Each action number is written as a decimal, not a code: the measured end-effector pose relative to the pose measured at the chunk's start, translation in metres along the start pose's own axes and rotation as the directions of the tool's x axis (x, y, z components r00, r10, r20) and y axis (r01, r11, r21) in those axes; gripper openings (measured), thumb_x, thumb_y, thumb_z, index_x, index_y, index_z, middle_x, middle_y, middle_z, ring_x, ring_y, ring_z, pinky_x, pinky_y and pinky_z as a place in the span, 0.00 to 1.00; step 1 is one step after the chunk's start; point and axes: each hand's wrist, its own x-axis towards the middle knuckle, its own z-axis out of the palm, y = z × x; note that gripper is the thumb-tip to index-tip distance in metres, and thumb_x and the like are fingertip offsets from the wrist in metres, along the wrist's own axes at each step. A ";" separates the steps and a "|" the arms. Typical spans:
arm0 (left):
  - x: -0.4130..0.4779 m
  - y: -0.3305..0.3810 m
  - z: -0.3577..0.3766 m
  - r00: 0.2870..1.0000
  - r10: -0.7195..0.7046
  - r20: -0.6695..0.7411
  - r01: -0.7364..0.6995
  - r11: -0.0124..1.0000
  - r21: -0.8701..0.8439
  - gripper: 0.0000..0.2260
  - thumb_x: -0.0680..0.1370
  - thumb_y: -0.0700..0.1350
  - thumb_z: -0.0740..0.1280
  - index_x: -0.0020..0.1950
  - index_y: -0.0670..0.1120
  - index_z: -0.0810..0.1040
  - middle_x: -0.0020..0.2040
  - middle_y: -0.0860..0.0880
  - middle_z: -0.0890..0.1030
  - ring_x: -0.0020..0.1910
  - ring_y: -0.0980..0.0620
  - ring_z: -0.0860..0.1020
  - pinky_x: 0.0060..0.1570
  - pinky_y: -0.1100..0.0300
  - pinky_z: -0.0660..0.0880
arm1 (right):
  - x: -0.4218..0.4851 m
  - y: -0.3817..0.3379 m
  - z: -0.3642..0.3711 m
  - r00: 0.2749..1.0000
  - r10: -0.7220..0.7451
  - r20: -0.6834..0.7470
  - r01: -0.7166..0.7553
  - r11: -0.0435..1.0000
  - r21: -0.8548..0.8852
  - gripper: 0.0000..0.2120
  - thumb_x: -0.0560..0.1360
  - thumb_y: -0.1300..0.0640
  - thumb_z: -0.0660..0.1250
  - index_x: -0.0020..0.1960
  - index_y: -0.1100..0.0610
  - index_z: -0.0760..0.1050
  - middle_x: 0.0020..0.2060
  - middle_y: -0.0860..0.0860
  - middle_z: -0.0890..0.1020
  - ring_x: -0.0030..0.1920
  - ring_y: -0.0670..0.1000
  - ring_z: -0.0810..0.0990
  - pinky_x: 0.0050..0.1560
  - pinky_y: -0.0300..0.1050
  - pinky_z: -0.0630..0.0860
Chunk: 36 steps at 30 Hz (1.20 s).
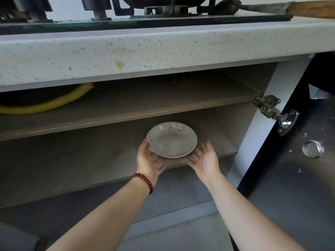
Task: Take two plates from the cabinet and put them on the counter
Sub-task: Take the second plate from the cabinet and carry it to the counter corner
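- I am at the pick-up step: both my arms reach into the open cabinet (126, 124) below the counter (145, 51), toward the plate (171, 140) on the middle shelf (90, 153).
- I see only 1 plate face; whether a 2nd lies stacked under it I cannot tell, so I judge the task to be at its start, with nothing of mine set on the counter yet.
- The plate sits near the front edge of that shelf, toward the right end, pale with faint pink marks on its rim.
- My left hand (149, 160) has its thumb on the plate's left rim and its fingers curled beneath the near edge, so it is closed on the plate from that side.
- My right hand (204, 158) is spread, palm turned inward, just beside the plate's lower right rim; its fingertips seem to reach under the edge, but I cannot tell whether they touch, and it has not closed.
- A red bead bracelet (144, 182) rides on my left wrist, clear of the shelf.
- Next move, as I judge it: bring the right fingers under the rim to match the left, lift level, and draw the plate straight out toward me.
- The pull must stay low enough to clear the upper shelf (126, 115), then rise past the thick counter edge.
- Up top the stove (145, 20) takes much of the surface, so I will need a bare stretch beside it.
- The door hinge (273, 111) juts out on my right; I should keep my elbow off it.
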 end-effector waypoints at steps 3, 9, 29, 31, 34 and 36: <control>-0.013 -0.005 -0.011 1.000 -0.018 -0.001 0.018 1.000 -0.003 0.26 0.75 0.63 0.54 0.69 0.54 0.66 0.71 0.46 0.67 0.67 0.41 0.68 0.63 0.41 0.62 | -0.012 0.006 -0.011 0.999 -0.027 -0.029 0.026 1.000 -0.016 0.24 0.79 0.44 0.51 0.73 0.50 0.59 0.70 0.56 0.67 0.68 0.59 0.67 0.55 0.57 0.70; -0.016 -0.003 -0.027 0.999 -0.043 -0.022 0.045 0.995 0.094 0.27 0.74 0.63 0.56 0.71 0.54 0.63 0.70 0.45 0.67 0.65 0.42 0.69 0.61 0.40 0.64 | -0.018 0.007 -0.021 0.992 -0.087 -0.091 0.078 0.992 -0.099 0.22 0.80 0.46 0.53 0.71 0.52 0.63 0.70 0.54 0.68 0.68 0.57 0.68 0.60 0.56 0.68; 0.002 0.022 -0.017 0.998 -0.037 -0.043 0.043 0.987 0.152 0.28 0.75 0.63 0.57 0.72 0.53 0.62 0.67 0.45 0.71 0.54 0.43 0.74 0.41 0.47 0.74 | -0.002 -0.021 -0.010 1.000 -0.024 -0.016 0.019 0.965 -0.262 0.27 0.79 0.40 0.47 0.74 0.51 0.58 0.72 0.53 0.65 0.71 0.57 0.62 0.65 0.61 0.60; 0.001 0.022 -0.019 0.997 -0.059 -0.044 0.064 0.990 0.127 0.30 0.74 0.64 0.56 0.73 0.55 0.59 0.71 0.46 0.67 0.63 0.41 0.71 0.48 0.43 0.73 | -0.005 -0.022 -0.010 1.000 -0.015 -0.007 0.012 0.958 -0.285 0.27 0.79 0.39 0.47 0.74 0.51 0.58 0.72 0.53 0.65 0.71 0.57 0.63 0.64 0.62 0.62; -0.003 0.020 -0.026 0.996 -0.084 -0.032 0.087 0.991 0.098 0.31 0.73 0.66 0.55 0.74 0.58 0.56 0.74 0.48 0.63 0.70 0.40 0.64 0.55 0.39 0.68 | -0.013 -0.022 -0.015 1.000 -0.009 -0.016 0.004 0.959 -0.285 0.27 0.78 0.39 0.48 0.73 0.50 0.59 0.73 0.53 0.64 0.71 0.57 0.63 0.59 0.61 0.65; -0.009 0.018 -0.030 0.997 -0.075 -0.032 0.077 0.992 0.097 0.30 0.73 0.66 0.54 0.74 0.59 0.56 0.75 0.49 0.62 0.70 0.39 0.63 0.56 0.37 0.67 | -0.019 -0.022 -0.017 1.000 -0.012 -0.024 0.004 0.955 -0.296 0.27 0.79 0.40 0.48 0.73 0.51 0.58 0.73 0.53 0.64 0.71 0.57 0.63 0.60 0.62 0.65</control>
